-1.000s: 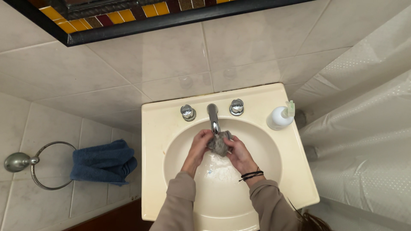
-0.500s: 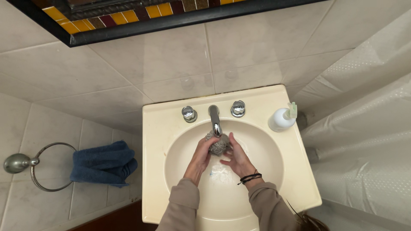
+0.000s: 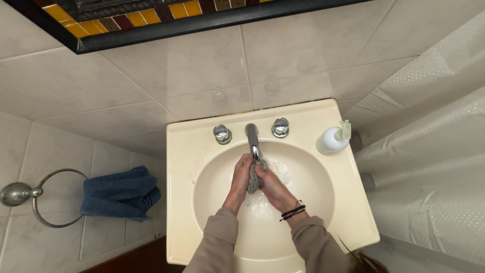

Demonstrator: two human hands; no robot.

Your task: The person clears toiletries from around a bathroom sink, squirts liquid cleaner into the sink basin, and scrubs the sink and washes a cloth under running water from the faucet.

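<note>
head view: both hands (image 3: 257,183) press grey cloth (image 3: 252,182), long axis toward faucet (image 3: 252,141).

Grey cloth (image 3: 252,180) over cream sink (image 3: 192,151), navy towel (image 3: 120,193), chrome tap (image 3: 252,139), yellow-and-maroon mosaic mirror frame (image 3: 131,11), white dotted curtain (image 3: 434,167).

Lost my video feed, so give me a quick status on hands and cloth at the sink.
Left hand and right hand both clamped on grey cloth. Cloth under the tap, over the sink. Nothing in the way.
</note>
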